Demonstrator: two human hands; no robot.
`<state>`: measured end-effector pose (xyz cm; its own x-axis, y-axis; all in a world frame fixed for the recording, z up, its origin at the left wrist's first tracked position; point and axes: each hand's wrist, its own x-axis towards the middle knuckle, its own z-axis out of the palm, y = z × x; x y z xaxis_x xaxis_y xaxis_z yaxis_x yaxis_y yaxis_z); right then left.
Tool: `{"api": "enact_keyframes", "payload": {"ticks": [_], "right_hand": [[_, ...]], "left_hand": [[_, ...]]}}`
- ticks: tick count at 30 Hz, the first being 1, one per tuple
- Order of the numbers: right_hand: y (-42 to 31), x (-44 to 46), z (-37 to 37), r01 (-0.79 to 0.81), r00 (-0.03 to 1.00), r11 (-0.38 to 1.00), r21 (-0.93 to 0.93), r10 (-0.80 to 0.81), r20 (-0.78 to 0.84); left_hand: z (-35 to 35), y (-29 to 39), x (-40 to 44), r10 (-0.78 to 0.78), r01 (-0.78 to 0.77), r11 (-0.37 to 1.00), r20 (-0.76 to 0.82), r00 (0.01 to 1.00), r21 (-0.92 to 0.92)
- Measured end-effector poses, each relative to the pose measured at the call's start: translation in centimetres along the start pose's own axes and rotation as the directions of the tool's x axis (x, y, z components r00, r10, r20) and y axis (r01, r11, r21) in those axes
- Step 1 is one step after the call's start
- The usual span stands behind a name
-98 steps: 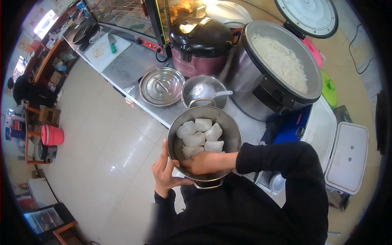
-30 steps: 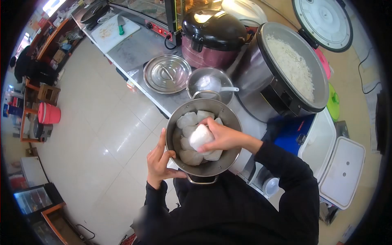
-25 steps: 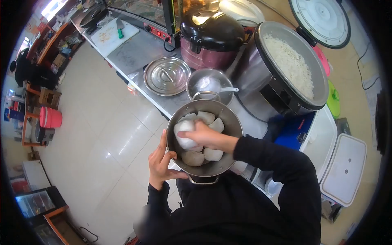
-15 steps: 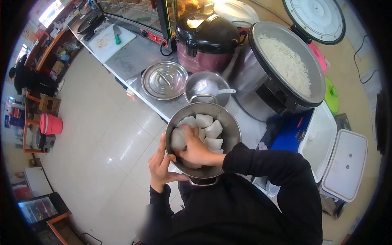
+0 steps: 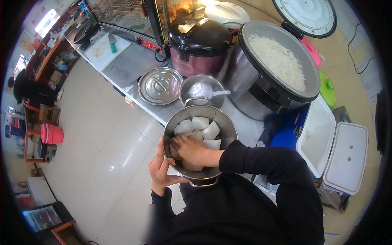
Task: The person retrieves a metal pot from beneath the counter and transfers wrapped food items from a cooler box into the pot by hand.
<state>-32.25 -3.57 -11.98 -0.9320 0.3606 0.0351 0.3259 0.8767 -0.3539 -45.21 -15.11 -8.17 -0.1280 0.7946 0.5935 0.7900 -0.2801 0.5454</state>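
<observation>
In front of my body is a deep steel pot (image 5: pixel 225 122) with two loop handles, reaching past the counter's edge. Several white, rounded, block-like pieces (image 5: pixel 210 130) lie in it; their kind is unclear. My right hand (image 5: pixel 192 150) reaches inside, fingers curled over a white piece (image 5: pixel 174 152) by the left wall, fingertips partly hidden. My left hand (image 5: pixel 161 168) braces the pot from outside at lower left, one finger up along the wall, another at the rim, thumb by the near handle.
Beyond the pot stand a steel bowl (image 5: pixel 188 90) with a white-handled utensil, a steel lid (image 5: pixel 150 92) and a pink-black cooker (image 5: pixel 199 63). At right are an open rice cooker (image 5: pixel 249 87) full of rice and a blue cool box (image 5: pixel 286 128). A knife (image 5: pixel 112 44) lies on a cutting board (image 5: pixel 98 55).
My right hand has shifted slightly down inside the pot, and its fingers now point left. A white piece at the upper left shows more fully. My left hand stays at the pot.
</observation>
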Motion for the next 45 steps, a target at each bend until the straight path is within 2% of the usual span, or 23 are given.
{"api": "enact_keyframes", "payload": {"ticks": [3,6,9,11,13,14,15,16,17,19,21,22,24,25,27,29,33,35,37,41,43,44,45], "right_hand": [[-1.5,0.7,2.3,0.081,0.991,0.928,-0.364,-0.113,-0.067],[-1.7,1.6,0.9,0.126,0.989,0.954,-0.272,-0.099,0.111],[-0.3,-0.2,-3.4,0.064,0.996,0.997,0.050,-0.067,0.061],[-0.3,-3.2,-13.1,-0.109,0.977,0.947,0.301,0.047,0.206],[1.7,-8.6,-21.3,-0.018,0.998,0.884,0.467,-0.015,0.068],[2.2,-12.1,-26.2,-0.094,0.995,0.834,0.544,0.062,0.078],[3.3,-16.7,-28.7,-0.138,0.982,0.807,0.575,0.187,-0.027],[3.0,-20.6,-31.6,-0.352,0.883,0.676,0.647,0.469,-0.010],[3.7,-24.9,-32.7,-0.573,0.660,0.526,0.629,0.751,-0.027],[8.1,-31.6,-32.0,-0.829,0.302,0.268,0.491,0.953,-0.011],[15.2,-39.3,-26.8,-0.941,0.335,0.337,-0.031,0.940,0.068],[16.4,-41.3,-23.1,-0.878,0.463,0.456,-0.146,0.886,-0.013],[19.0,-44.0,-16.8,-0.755,0.573,0.552,-0.354,0.818,0.055],[20.8,-44.7,-14.4,-0.706,0.543,0.562,-0.431,0.820,0.180],[22.6,-45.4,-10.8,-0.675,0.489,0.604,-0.425,0.797,0.355],[23.7,-46.0,-8.3,-0.717,0.486,0.636,-0.284,0.749,0.451],[19.5,-39.3,-15.0,-0.783,0.322,0.496,-0.376,0.840,0.437],[23.9,-45.2,-7.9,-0.613,0.511,0.559,-0.558,0.820,0.260],[24.7,-46.1,-6.2,-0.649,0.516,0.513,-0.562,0.839,0.171],[23.0,-42.1,-9.8,-0.869,0.242,0.334,-0.366,0.931,0.273],[23.9,-42.0,-10.2,-0.769,0.327,0.424,-0.478,0.904,0.275],[24.0,-42.9,-10.0,-0.641,0.443,0.504,-0.579,0.859,0.257],[24.6,-43.5,-9.5,-0.601,0.483,0.519,-0.608,0.842,0.241]], "left_hand": [[0.0,-0.1,0.0,0.024,-0.024,1.000,0.002,1.000,0.009],[-0.1,0.1,0.0,0.008,-0.008,1.000,0.005,1.000,0.011],[-0.1,0.2,-0.1,-0.007,0.007,1.000,-0.006,1.000,0.006],[0.0,0.1,-0.2,-0.001,0.001,1.000,-0.015,1.000,0.009],[0.1,0.1,-0.2,0.011,-0.010,1.000,-0.026,1.000,0.024],[-0.1,0.3,0.1,0.010,-0.009,1.000,-0.016,1.000,0.017],[-0.2,0.4,0.2,0.006,-0.006,1.000,-0.018,1.000,0.026],[-0.2,0.6,0.3,0.005,-0.004,0.999,-0.019,1.000,0.035],[-0.1,0.6,0.3,0.006,-0.005,0.999,-0.021,1.000,0.043],[0.1,0.2,0.4,0.053,-0.053,0.998,-0.021,0.998,0.029],[0.0,-0.1,0.3,0.074,-0.074,0.997,-0.001,0.997,0.030],[-0.1,-0.1,0.2,0.071,-0.071,0.997,0.012,0.997,0.040],[-0.2,0.1,0.0,0.049,-0.051,0.997,0.039,0.998,0.054],[-0.2,0.3,-0.1,0.032,-0.035,0.998,0.050,0.998,0.059],[-0.4,0.3,0.1,0.025,-0.029,0.997,0.058,0.998,0.067],[-0.1,0.4,0.3,0.039,-0.042,0.997,0.040,0.998,0.067],[0.1,0.4,0.4,0.058,-0.061,0.995,0.040,0.997,0.085],[-0.1,0.7,0.6,0.076,-0.079,0.993,0.036,0.996,0.089],[-0.2,0.8,0.0,0.004,-0.009,0.998,0.070,0.998,0.067],[-0.1,0.7,0.3,0.058,-0.064,0.993,0.062,0.996,0.099],[0.0,0.7,0.5,0.065,-0.070,0.994,0.056,0.996,0.083],[-0.2,0.7,0.4,0.070,-0.075,0.994,0.064,0.996,0.074],[-0.2,0.7,0.4,0.055,-0.060,0.996,0.066,0.996,0.071]]}}
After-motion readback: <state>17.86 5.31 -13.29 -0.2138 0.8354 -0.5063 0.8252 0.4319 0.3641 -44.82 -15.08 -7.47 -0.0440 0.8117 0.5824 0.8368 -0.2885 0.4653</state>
